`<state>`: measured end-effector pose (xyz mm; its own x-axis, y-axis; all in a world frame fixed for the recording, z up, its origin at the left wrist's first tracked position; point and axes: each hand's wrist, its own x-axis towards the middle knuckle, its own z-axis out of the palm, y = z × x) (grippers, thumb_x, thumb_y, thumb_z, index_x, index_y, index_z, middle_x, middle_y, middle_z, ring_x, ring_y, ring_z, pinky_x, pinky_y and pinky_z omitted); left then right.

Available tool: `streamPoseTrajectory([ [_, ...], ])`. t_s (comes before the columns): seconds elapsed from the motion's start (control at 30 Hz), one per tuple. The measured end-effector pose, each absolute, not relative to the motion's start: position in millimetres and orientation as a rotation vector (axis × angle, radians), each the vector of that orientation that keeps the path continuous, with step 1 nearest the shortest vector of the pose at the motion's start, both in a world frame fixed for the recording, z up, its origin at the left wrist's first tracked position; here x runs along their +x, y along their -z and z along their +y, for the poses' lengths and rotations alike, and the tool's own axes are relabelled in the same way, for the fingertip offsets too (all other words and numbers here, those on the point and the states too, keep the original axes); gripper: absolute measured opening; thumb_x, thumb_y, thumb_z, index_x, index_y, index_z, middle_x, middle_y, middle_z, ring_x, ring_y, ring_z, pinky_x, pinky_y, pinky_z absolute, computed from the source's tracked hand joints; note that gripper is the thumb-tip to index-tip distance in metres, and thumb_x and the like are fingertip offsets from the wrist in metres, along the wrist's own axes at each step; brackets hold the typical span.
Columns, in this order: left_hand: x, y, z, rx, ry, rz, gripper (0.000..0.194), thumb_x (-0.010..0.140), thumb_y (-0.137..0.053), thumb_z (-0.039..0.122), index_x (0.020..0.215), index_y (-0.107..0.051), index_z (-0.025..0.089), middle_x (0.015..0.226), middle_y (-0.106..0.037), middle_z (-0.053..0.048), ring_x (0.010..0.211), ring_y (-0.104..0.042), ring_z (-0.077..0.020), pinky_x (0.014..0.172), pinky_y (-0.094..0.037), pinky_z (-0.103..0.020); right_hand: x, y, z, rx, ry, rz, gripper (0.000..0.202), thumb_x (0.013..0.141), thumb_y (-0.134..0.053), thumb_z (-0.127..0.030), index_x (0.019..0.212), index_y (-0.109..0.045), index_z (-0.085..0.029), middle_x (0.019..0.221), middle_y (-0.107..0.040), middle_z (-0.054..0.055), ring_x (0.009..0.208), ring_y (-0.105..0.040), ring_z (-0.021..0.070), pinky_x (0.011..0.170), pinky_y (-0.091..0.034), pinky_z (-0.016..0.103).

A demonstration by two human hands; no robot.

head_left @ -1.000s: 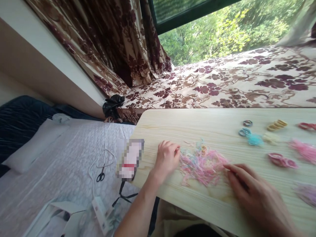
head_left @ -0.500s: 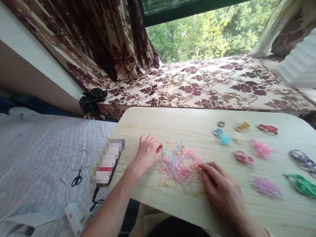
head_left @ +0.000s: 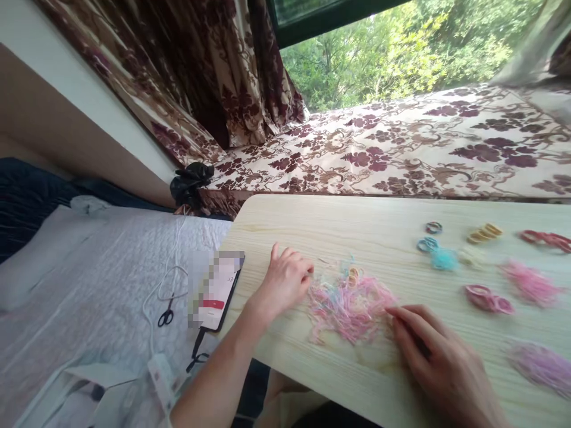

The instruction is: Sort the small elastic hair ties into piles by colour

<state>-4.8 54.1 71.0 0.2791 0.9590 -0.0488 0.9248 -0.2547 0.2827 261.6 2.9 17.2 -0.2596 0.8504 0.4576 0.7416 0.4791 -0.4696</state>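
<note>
A loose tangle of thin pastel elastic bands (head_left: 352, 309), mostly pink with some blue and yellow, lies on the table between my hands. At its left edge is my left hand (head_left: 288, 276), its fingers curled in and whatever they hold hidden. My right hand (head_left: 439, 351) is at the right edge, thumb and forefinger pinched together against the outermost strands. What is in that pinch is too small to make out.
To the right lie sorted heaps of turquoise bands (head_left: 444, 259), pink bands (head_left: 533, 282) and lilac bands (head_left: 542, 365). Thicker hair ties are near them: pink ties (head_left: 489, 298), yellow ties (head_left: 485, 233), red ties (head_left: 546, 239). A phone (head_left: 223, 297) sits at the table's left edge; scissors (head_left: 165, 316) lie on the bed.
The view has swung left, so the table and bands appear farther right, and purple and green hair ties have left the picture. Both hands keep about the same places beside the tangle.
</note>
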Motion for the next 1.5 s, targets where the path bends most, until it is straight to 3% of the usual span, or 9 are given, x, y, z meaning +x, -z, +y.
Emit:
streamPoseTrajectory([
  [0.37,-12,-75,52,2.319,-0.153,1.632,0.023,0.087,-0.050,0.006,0.086,-0.067,0.020,0.092,-0.069,-0.003,0.102,-0.060,-0.0203,0.115,-0.025,-0.055,258,-22,5,-1.265,-0.145,-2.074,0.020,0.097,-0.048,-0.030,0.099,-0.066,-0.022,0.091,-0.071,0.002,0.073,-0.070,0.0117,0.062,-0.053,0.020],
  [0.87,-14,-74,51,2.357,-0.113,1.623,0.019,0.088,-0.050,0.009,0.075,-0.059,0.019,0.089,-0.064,-0.002,0.099,-0.057,-0.0199,0.113,-0.027,-0.053,265,-12,2,-1.325,-0.234,-2.098,0.023,0.096,-0.052,-0.034,0.109,-0.068,-0.024,0.098,-0.071,0.002,0.079,-0.070,0.0130,0.065,-0.053,0.021],
  [1.2,-19,-75,46,2.327,-0.153,1.640,0.015,0.085,-0.052,0.009,0.078,-0.059,0.020,0.088,-0.065,-0.002,0.096,-0.057,-0.0192,0.109,-0.031,-0.048,264,-12,0,-1.350,-0.252,-2.078,0.024,0.097,-0.050,-0.036,0.108,-0.068,-0.025,0.099,-0.070,0.002,0.080,-0.069,0.0130,0.067,-0.052,0.022],
  [1.5,-20,-73,43,2.364,-0.164,1.641,0.019,0.086,-0.050,0.009,0.073,-0.058,0.019,0.084,-0.065,-0.002,0.093,-0.057,-0.0188,0.112,-0.030,-0.051,261,-13,0,-1.361,-0.253,-2.053,0.026,0.097,-0.048,-0.039,0.100,-0.069,-0.024,0.096,-0.071,0.003,0.077,-0.070,0.0140,0.065,-0.053,0.023],
])
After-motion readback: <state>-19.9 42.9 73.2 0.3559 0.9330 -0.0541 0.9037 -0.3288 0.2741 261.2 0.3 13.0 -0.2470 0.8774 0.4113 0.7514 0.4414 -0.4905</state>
